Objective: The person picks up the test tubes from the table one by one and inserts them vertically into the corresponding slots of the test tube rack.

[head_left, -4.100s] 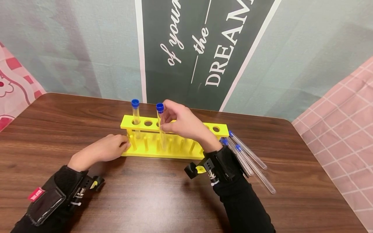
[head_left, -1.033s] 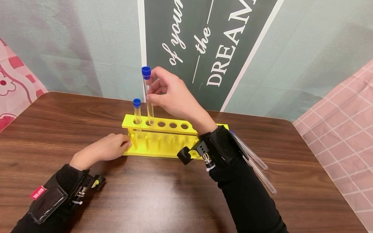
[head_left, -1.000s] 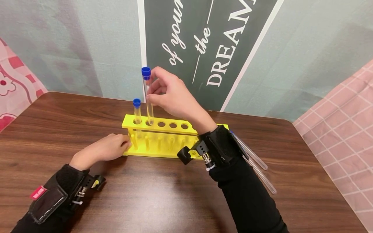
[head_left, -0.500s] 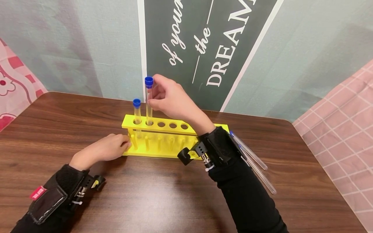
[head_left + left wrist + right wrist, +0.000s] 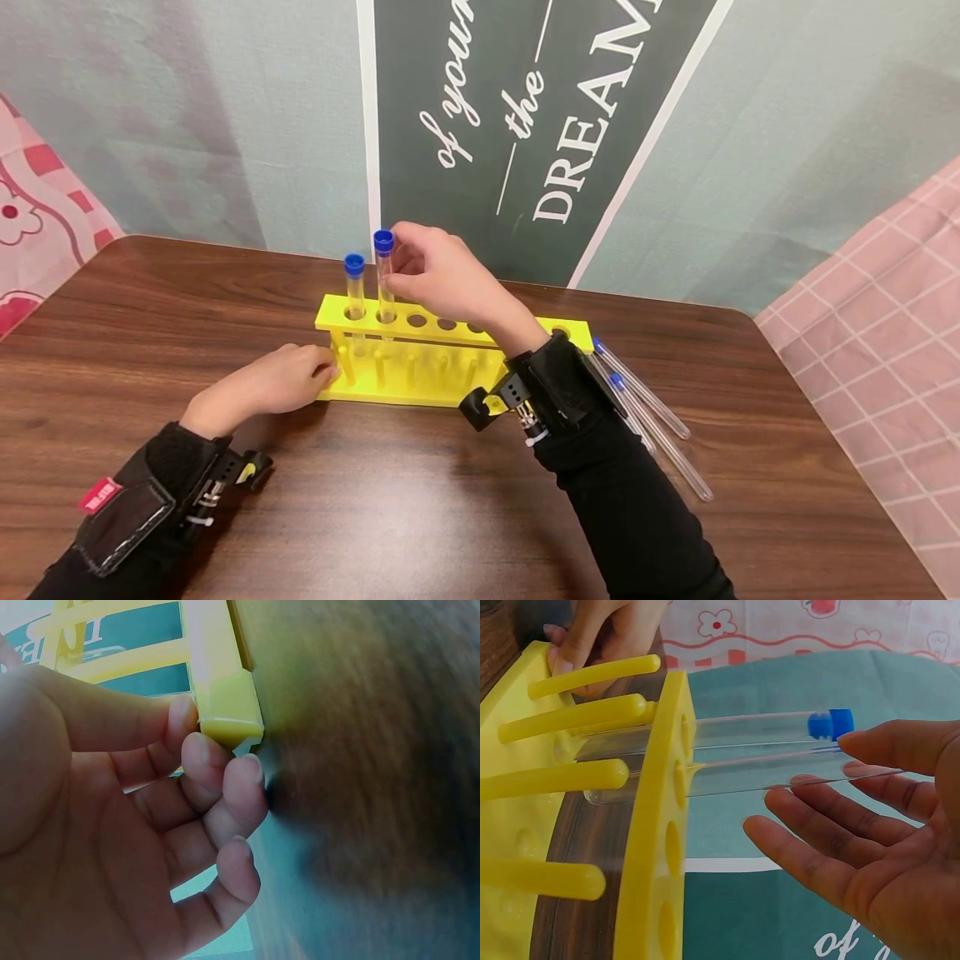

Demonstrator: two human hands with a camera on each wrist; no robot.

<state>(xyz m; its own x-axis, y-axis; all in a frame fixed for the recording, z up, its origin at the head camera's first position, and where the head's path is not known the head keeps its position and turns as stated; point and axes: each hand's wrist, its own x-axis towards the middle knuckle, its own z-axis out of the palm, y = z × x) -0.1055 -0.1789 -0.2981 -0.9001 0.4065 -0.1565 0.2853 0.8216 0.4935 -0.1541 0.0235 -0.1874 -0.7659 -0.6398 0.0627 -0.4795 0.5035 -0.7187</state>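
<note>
My right hand pinches a clear test tube with a blue cap near its top. The tube stands upright in the second hole from the left of a yellow test tube rack. In the right wrist view its rounded bottom has passed through the rack's top bar, beside the pegs. A second blue-capped tube sits in the leftmost hole. My left hand grips the rack's left base end; in the left wrist view, thumb and fingertips are at the yellow corner.
Several loose blue-capped test tubes lie on the brown wooden table to the right of the rack, partly behind my right forearm. A grey-green cloth with a lettered dark panel hangs behind the table.
The right hand has carried the tube left from the third-hole area to the second hole, then lowered it through the top bar. The left hand has stayed at the rack's end.
</note>
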